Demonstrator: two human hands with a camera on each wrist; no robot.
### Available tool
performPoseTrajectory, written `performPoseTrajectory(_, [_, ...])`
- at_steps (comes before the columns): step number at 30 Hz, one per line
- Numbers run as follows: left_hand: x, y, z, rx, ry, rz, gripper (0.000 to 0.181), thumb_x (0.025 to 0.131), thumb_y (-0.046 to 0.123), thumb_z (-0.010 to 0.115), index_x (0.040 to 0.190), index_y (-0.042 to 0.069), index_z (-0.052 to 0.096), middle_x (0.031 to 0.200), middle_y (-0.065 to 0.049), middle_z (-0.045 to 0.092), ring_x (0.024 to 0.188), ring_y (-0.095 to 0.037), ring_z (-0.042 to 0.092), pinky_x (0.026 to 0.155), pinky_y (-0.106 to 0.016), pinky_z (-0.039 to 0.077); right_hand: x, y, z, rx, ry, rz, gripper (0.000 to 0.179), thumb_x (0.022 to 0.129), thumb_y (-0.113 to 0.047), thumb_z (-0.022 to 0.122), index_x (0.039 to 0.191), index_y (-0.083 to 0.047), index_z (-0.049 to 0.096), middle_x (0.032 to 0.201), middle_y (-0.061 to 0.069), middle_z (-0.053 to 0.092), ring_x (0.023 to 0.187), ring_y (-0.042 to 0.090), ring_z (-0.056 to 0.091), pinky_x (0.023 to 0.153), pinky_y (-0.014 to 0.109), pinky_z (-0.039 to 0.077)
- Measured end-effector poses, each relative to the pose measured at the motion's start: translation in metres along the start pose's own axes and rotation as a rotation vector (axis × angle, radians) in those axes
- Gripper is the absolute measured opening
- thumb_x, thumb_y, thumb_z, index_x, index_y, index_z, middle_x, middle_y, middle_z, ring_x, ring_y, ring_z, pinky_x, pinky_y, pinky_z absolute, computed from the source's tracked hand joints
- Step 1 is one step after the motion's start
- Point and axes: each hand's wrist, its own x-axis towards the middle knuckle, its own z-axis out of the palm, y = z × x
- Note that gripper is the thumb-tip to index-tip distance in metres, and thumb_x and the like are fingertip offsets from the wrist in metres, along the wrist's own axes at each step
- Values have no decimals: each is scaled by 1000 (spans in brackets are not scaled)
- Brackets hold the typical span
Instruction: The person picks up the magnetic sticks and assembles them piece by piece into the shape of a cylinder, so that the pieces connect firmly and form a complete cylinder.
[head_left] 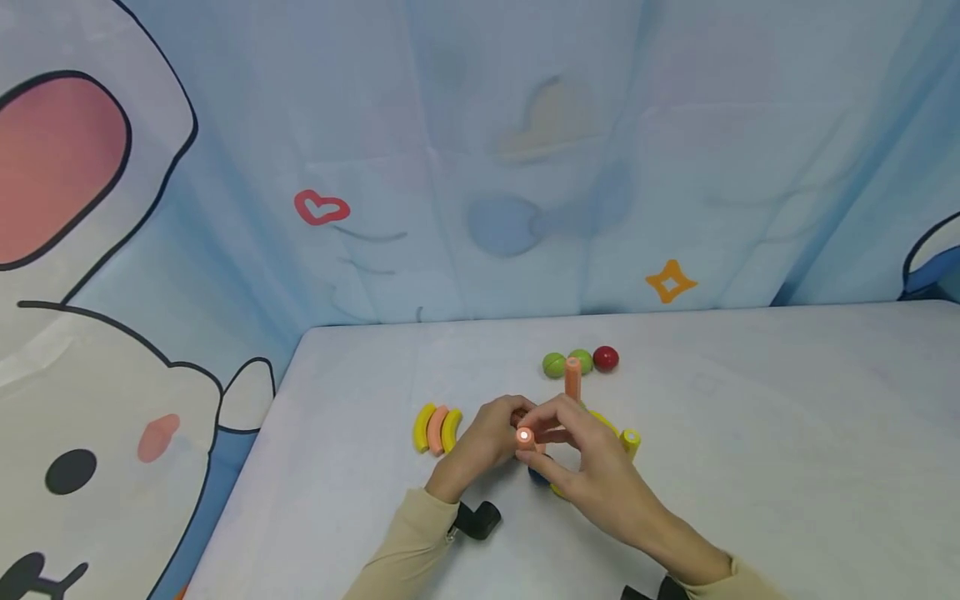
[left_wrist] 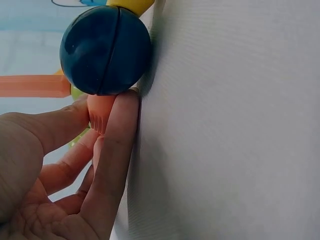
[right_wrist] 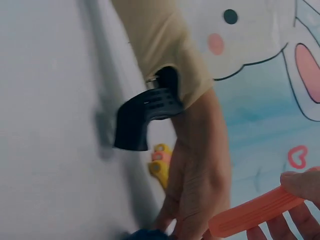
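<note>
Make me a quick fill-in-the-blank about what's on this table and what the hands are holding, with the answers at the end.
1. The right hand pinches an orange stick, while the ____ hand pinches an orange piece next to a dark blue ball.
2. Toward the back of the table, two green balls lie beside one ____ ball.
3. In the head view, left of the hands, three curved pieces lie side by side: the middle one is orange, the outer two are ____.

Missing words: left; red; yellow.

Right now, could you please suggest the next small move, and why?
Probably lower the ribbed orange rod in the right hand onto the glossy dark blue ball: its top looks bare, and the left hand pinches the orange piece beside it.
</note>
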Motion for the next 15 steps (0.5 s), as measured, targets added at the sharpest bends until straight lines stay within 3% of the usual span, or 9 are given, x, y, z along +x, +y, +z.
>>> performPoseTrajectory(4, [-1,-1,0,-29,5,30,24,93,4,78,117,4,73,96,1,66,85,-10,57,77,-23,51,-6,7,4,-50,16,43,34,87,5,82,108,-15,63,106,-9,62,104,16,68,89,36,61])
performPoseTrajectory(15, [-1,-2,1,-58,8,40,21,95,8,75,115,4,75,93,3,66,83,-6,57,73,-20,49,-10,21,7,-41,34,60,39,84,11,81,113,-7,62,110,0,63,104,20,69,89,33,61])
